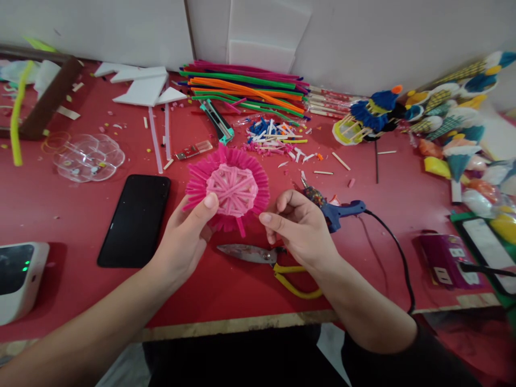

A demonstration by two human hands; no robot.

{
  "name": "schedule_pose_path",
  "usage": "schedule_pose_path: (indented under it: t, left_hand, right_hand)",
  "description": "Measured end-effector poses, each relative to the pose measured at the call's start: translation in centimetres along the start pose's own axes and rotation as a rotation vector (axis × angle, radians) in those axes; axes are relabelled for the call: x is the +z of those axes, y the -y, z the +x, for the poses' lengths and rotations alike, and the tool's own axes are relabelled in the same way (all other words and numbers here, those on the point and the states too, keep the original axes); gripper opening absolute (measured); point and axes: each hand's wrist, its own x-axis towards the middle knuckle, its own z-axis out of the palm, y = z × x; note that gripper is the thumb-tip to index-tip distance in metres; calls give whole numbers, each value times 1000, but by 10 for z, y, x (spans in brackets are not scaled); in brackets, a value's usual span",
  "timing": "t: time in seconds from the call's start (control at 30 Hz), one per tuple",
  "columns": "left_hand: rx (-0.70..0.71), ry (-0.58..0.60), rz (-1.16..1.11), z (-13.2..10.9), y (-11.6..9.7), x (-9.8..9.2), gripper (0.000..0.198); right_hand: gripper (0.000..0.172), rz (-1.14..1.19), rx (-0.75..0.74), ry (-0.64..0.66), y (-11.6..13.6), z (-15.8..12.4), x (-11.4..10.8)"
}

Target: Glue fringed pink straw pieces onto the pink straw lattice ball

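My left hand (191, 234) grips a round craft piece (231, 191) by its left side, thumb on the front. The piece has a pink centre of crossed pipe-cleaner strips and a ruffled magenta rim; a short strip sticks out at its bottom. At its right edge is my right hand (300, 226), fingers loosely curled and apart, with nothing visible between them; whether the thumb tip touches the rim I cannot tell. Scissors (245, 252) with yellow handles lie beneath, partly behind the right hand. Just beyond that hand rests a blue hot glue gun (334, 212).
A black phone (135, 220) lies left, near a white device (24, 279). Behind are a pipe-cleaner bundle (245, 88), a box cutter (217, 121), scraps (272, 134) and a clear flower-shaped tray (91, 156). A purple power box (447, 260) and wrapped craft cones (459, 156) stand right.
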Motion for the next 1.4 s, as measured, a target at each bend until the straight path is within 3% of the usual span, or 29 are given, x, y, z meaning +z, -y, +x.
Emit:
schedule_pose_path:
  t: [0.63, 0.9, 1.1, 1.4]
  left_hand:
    - [-2, 36, 8, -1, -1, 0, 33]
    - [-9, 33, 9, -2, -1, 1, 40]
    - [2, 27, 18, -3, 0, -1, 46]
    - [3, 34, 31, -4, 1, -3, 48]
  right_hand:
    - [45, -47, 28, 14, -3, 0, -2]
    - [38, -18, 7, 38, 1, -1, 1]
    - [31, 11, 81, 96, 3, -2, -2]
    - [31, -49, 89, 59, -3, -1, 3]
